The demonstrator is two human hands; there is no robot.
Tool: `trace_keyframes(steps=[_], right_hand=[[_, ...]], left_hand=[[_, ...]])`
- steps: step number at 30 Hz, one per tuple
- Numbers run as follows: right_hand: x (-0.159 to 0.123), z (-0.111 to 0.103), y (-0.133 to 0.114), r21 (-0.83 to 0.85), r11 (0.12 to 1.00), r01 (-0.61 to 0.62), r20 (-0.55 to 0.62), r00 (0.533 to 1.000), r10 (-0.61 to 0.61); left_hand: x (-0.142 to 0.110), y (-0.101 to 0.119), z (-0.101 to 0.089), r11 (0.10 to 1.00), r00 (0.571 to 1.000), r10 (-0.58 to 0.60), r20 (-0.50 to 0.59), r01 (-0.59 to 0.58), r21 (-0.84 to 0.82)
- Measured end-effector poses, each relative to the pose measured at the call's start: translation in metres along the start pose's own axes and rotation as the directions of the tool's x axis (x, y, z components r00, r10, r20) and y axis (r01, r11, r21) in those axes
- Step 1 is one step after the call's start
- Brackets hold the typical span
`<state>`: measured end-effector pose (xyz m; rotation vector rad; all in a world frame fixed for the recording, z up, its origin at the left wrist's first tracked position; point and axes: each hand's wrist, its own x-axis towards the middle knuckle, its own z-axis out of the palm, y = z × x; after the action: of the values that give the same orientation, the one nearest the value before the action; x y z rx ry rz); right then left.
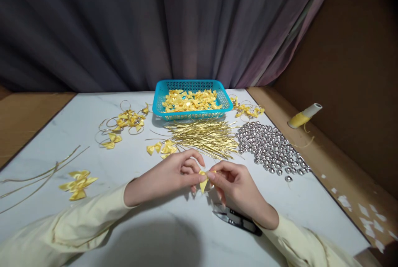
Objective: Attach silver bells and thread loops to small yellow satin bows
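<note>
Between both hands, over the middle of the white table, is a small yellow ribbon bow (203, 185). My left hand (178, 172) pinches its left side with thumb and fingers. On its other side my right hand (238, 182) has its thumb and index finger closed on the bow's centre. Whether a tie or bell is under those fingertips is hidden. Black-handled thread snips (239, 219) lie just below my right hand. Beyond the hands is a heap of gold twist ties (203, 136), with a few loose bows (168, 147) at its left edge.
A blue basket (192, 115) of yellow bows stands at the back. Small silver bells or beads (269, 146) spread at right. Bows with gold loops (129, 121) lie left, near more bows (78, 184) and long ties (40, 178). A ribbon spool (300, 118) stands beyond the right edge.
</note>
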<state>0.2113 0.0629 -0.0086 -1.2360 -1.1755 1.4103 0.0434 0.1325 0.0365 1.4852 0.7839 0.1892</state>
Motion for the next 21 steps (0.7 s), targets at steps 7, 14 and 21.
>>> trace_keyframes(steps=[7, 14, 21], right_hand=[[-0.0011, 0.0008, -0.0005, 0.018, 1.0, -0.004, -0.006, 1.0, 0.004], [-0.0003, -0.0011, 0.0008, 0.021, 1.0, -0.003, -0.002, 1.0, 0.003], [-0.0015, 0.0, -0.0027, -0.021, 1.0, -0.007, 0.013, 1.0, 0.007]], left_hand=[[-0.0008, 0.0045, -0.0029, 0.998, 1.0, -0.006, 0.027, 0.005, 0.063], [0.0021, 0.0027, -0.0079, 0.998, 0.993, -0.049, 0.103, 0.044, 0.053], [0.0031, 0.0059, -0.01, 0.996, 0.968, -0.064, 0.241, 0.047, 0.074]])
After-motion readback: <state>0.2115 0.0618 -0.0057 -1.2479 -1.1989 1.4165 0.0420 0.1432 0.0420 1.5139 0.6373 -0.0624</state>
